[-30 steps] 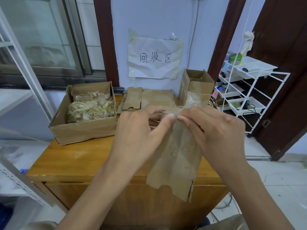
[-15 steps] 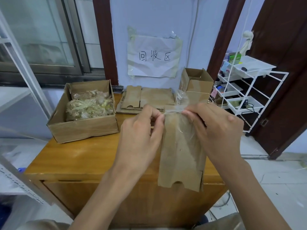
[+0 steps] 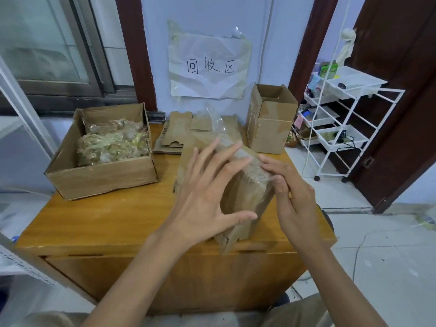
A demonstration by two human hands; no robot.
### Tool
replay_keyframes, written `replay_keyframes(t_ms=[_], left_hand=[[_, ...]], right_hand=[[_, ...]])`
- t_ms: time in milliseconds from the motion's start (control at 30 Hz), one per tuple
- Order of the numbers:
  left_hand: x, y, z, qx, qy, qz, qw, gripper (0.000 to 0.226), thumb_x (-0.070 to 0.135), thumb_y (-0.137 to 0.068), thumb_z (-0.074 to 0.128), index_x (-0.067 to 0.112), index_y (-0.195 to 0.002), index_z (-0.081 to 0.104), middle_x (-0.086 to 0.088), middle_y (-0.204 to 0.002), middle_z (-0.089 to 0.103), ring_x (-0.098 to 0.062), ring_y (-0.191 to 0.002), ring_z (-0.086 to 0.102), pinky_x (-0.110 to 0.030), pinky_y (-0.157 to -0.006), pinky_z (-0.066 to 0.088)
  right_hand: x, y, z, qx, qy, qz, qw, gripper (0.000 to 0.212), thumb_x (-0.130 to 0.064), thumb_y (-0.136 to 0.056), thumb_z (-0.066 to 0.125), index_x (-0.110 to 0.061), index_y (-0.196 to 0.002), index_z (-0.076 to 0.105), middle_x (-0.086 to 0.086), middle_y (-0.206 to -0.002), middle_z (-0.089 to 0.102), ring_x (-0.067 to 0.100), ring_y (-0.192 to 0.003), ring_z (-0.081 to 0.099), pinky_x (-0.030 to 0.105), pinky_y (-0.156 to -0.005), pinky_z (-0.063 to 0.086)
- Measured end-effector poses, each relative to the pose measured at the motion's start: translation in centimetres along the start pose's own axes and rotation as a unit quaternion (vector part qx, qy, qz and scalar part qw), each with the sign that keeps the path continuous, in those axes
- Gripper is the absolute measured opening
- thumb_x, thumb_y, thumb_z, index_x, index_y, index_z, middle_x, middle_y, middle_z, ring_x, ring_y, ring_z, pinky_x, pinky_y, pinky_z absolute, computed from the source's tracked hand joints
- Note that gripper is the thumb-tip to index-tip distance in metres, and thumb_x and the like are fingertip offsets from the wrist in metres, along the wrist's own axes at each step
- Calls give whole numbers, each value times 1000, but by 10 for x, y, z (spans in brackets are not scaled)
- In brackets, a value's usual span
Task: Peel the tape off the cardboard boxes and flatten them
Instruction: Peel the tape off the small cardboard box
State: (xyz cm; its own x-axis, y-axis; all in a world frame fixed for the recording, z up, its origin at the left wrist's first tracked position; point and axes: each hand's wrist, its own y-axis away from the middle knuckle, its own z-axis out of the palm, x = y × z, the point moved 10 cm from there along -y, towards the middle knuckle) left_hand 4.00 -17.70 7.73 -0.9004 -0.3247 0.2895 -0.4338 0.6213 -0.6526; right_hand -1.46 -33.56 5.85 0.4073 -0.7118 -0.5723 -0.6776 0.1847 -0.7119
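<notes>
Flattened cardboard box (image 3: 240,206): held above the wooden table's (image 3: 99,223) near edge, in front of the upright open box (image 3: 271,128). Judged light, stiff yet creasable. Clear tape (image 3: 253,167): thin, clingy, tear-prone; best taken at its lifted end. Left hand (image 3: 207,197): fingers spread straight, pressed against the cardboard. Right hand (image 3: 292,199): tape pinched at the fingertips.

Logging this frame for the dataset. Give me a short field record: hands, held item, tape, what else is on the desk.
left hand: fingers spread, flat against the flattened box
right hand: pinches the clear tape
flattened box: held over the wooden desk, blurred by motion
clear tape: partly peeled, loose end sticks up
open box of bags: left rear
flat cardboard stack: rear centre
upright box: rear right, open top
</notes>
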Motion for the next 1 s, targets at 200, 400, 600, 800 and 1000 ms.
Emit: replay_keyframes(t_ms=[200,400,600,800,1000], left_hand=[[-5,-16,10,-13,12,20,1000,80,74,-77,76,31,-142,59,7,-146,52,-25,-152,27,-66,-116,27],[-7,-10,46,-52,-15,10,999,74,74,-81,69,34,-142,60,9,-143,53,-23,-150,30,-72,-119,14],[-5,-13,73,-55,-6,-45,997,105,72,-81,67,22,-163,25,4,-163,33,-19,-159,9,-61,-127,10],[-5,-15,81,-27,15,-78,997,84,79,-77,63,43,-151,46,0,-169,20,-30,-160,-4,-73,-121,4],[-1,-18,85,-15,1,-95,995,81,82,-74,63,49,-146,49,-2,-168,21,-33,-160,-4,-74,-120,3]], right_hand=[[-24,4,-12,-65,100,-56,991,38,-22,-97,72,-16,-134,65,1,-154,51,24,-148,42,46,-119,39],[-35,4,-14,-132,242,-189,942,16,-28,-104,71,-17,-112,78,3,-135,66,18,-106,66,39,-69,60],[-31,4,-29,-92,261,-207,939,10,-22,-102,74,-15,-98,79,-1,-116,75,13,-93,72,35,-61,57],[-13,7,-47,-48,175,-82,980,9,-16,-99,73,-10,-93,75,-2,-113,75,18,-102,72,44,-73,59],[11,3,-56,-6,37,114,993,7,-9,-96,75,-15,-94,77,-9,-94,76,14,-96,73,26,-78,60]])
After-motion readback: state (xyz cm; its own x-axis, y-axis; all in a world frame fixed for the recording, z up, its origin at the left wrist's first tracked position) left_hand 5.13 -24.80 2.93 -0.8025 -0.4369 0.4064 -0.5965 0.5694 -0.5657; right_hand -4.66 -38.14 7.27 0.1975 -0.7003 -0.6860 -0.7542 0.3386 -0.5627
